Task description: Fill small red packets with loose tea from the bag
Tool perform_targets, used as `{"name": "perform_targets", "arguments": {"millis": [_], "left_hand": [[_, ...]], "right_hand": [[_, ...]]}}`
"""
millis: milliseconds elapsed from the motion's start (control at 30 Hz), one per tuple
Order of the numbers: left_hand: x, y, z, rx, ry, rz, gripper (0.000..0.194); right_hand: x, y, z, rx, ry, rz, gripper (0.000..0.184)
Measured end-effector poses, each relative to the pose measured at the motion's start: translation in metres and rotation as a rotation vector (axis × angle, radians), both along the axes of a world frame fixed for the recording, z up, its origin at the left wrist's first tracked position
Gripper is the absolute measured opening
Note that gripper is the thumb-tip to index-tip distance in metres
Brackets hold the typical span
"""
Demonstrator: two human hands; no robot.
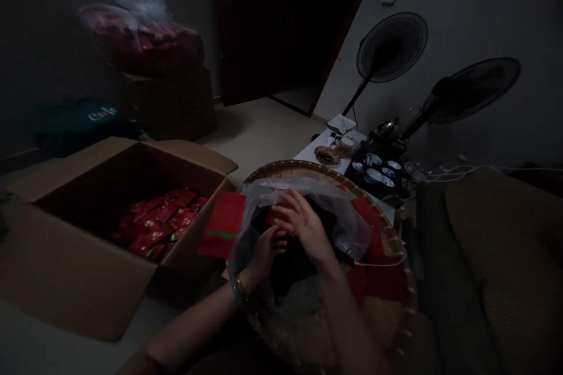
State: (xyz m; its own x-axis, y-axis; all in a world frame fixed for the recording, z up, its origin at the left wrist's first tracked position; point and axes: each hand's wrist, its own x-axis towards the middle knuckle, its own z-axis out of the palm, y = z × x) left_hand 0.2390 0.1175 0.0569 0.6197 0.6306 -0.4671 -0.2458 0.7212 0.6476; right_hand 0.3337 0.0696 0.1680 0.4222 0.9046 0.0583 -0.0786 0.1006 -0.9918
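My left hand (pixel 266 251) is over an open clear plastic bag (pixel 352 220), its fingers loosely bent and apart with nothing visible in them. Beside it, my right hand (pixel 305 228) has its fingers spread, close to a piece of red material partly hidden behind them. The bag lies in a round woven bamboo tray (pixel 404 281), and its dark contents are hard to make out. A blurred red packet (pixel 225 220) with a green stripe is at the bag's left edge, apart from both hands. More flat red pieces (pixel 385 278) lie on the tray's right side.
An open cardboard box (pixel 88 281) holding several red packets (pixel 162 220) stands at left. Behind it, a stuffed plastic bag (pixel 141 35) sits on another box (pixel 171 105). Tea cups (pixel 373 176) and two fans (pixel 391 47) are at right. A white cable (pixel 382 264) crosses the tray.
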Motion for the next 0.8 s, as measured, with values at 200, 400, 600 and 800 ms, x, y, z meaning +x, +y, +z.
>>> {"name": "perform_targets", "arguments": {"millis": [200,400,600,800], "left_hand": [[-0.004,0.011,0.004,0.023,0.047,0.006,0.029],[-0.001,0.012,0.0,0.074,0.08,0.01,0.031],[-0.009,0.006,0.041,0.337,0.207,-0.031,0.03],[-0.07,-0.041,0.077,0.856,-0.056,-0.488,0.03]], "right_hand": [[0.034,-0.01,-0.078,-0.356,-0.829,-0.254,0.022],[0.032,-0.012,-0.121,-0.567,-1.402,-0.39,0.033],[0.037,-0.01,-0.127,-0.475,-1.372,-0.4,0.018],[0.045,-0.013,-0.134,-0.356,-1.129,-0.372,0.025]]}}
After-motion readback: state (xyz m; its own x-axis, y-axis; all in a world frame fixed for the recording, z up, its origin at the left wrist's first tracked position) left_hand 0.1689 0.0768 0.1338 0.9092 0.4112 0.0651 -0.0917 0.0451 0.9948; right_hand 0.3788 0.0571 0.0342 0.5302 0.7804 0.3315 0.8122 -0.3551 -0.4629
